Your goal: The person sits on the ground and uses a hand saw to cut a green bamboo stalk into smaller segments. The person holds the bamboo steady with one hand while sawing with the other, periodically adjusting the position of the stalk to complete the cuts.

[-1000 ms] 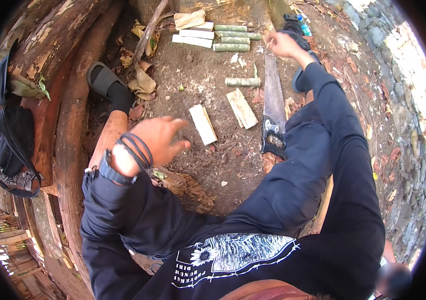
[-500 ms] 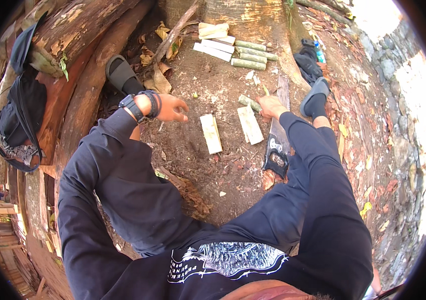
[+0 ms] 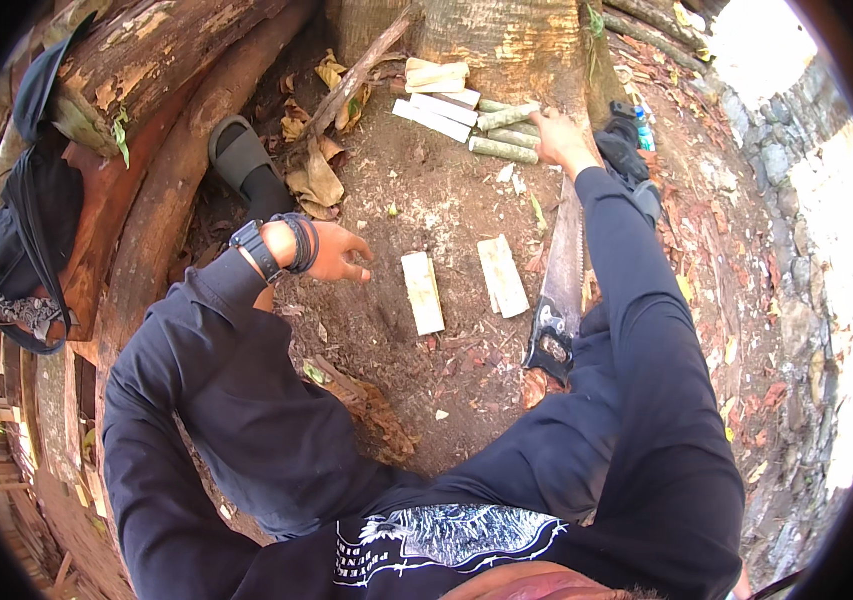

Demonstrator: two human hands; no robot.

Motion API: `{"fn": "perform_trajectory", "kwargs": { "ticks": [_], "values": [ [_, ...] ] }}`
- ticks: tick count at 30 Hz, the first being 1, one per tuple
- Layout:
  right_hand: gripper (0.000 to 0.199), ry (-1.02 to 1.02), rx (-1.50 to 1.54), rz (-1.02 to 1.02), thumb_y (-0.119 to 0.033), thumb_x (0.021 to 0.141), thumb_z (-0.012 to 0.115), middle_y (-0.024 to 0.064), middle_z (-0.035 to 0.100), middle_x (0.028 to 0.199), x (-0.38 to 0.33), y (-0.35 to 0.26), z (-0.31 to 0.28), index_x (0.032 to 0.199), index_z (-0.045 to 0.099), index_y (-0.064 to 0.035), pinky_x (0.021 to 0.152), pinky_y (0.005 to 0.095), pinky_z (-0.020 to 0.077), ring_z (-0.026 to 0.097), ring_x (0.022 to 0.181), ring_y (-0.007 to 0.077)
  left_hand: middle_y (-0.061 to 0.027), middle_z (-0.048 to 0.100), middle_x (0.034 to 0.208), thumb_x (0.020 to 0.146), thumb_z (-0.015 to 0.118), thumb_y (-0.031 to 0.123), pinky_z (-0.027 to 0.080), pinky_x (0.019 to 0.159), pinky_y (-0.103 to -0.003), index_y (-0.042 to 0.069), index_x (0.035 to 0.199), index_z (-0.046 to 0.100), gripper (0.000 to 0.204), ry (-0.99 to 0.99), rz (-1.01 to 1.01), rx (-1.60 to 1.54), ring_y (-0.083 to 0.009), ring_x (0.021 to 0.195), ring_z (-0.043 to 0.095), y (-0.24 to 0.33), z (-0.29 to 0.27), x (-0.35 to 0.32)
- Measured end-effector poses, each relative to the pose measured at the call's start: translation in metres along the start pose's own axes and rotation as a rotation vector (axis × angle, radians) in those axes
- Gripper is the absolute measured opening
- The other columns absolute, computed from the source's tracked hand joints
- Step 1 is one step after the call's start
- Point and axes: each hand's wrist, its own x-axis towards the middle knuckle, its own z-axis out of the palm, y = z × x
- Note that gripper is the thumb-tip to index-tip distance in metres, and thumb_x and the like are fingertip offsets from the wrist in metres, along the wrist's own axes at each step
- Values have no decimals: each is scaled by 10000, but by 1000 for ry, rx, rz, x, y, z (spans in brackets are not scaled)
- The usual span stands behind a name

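Note:
At the foot of the tree, my right hand [image 3: 558, 140] is closed on the end of a short green stick [image 3: 508, 117]. This stick lies over several cut green sticks [image 3: 504, 150], beside a small stack of pale split wood pieces [image 3: 436, 112]. My left hand [image 3: 338, 252], with a watch and dark bands at its wrist, hangs near my left knee, fingers loosely apart and holding nothing. On the dirt between my legs lie two pale wood blocks, one on the left [image 3: 423, 293] and one on the right [image 3: 502, 276].
A handsaw [image 3: 558, 290] with a black handle lies along my right leg. Large logs [image 3: 186, 170] and a black bag [image 3: 31, 235] are at the left. The tree trunk [image 3: 506, 45] stands ahead. A dark cloth bundle [image 3: 618, 145] and stone wall [image 3: 791, 250] are at the right.
My right hand has moved forward, carrying the green stick from beside the right wood block to the other green sticks by the tree. The left hand has barely shifted.

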Motion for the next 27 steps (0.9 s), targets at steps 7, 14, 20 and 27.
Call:
{"fn": "perform_trajectory", "kwargs": {
  "ticks": [7, 14, 20, 27],
  "values": [
    [921, -216, 218, 51, -85, 860, 738, 199, 326, 1743, -18, -34, 74, 1688, 385, -285, 1211, 505, 468, 512, 1473, 425, -222, 703, 1401, 1068, 553, 598, 510, 1143, -507, 108, 1519, 598, 667, 8, 25, -21, -401, 1318, 664, -6, 3, 6],
    [917, -264, 249, 14, -193, 904, 771, 220, 254, 1773, -24, -31, 98, 1705, 330, -268, 1234, 488, 446, 494, 1489, 431, -208, 722, 1373, 1060, 581, 575, 526, 1112, -497, 99, 1506, 605, 654, -22, -8, -11, -399, 1286, 680, -1, 6, 7],
    [712, -124, 321, -58, -177, 921, 752, 226, 522, 1612, -24, -15, 89, 1593, 517, -167, 1225, 477, 443, 530, 1460, 405, -177, 624, 1527, 1074, 522, 627, 487, 1145, -555, 136, 1572, 563, 701, -127, -98, 6, -388, 1398, 599, 6, 3, 8],
    [596, -15, 365, 16, -201, 909, 767, 230, 597, 1505, -16, 6, 79, 1488, 630, -162, 1166, 481, 488, 596, 1375, 413, -174, 648, 1496, 1065, 529, 633, 483, 1151, -548, 144, 1559, 580, 696, -75, -63, 34, -385, 1393, 604, 4, 2, 18]
  ]
}}
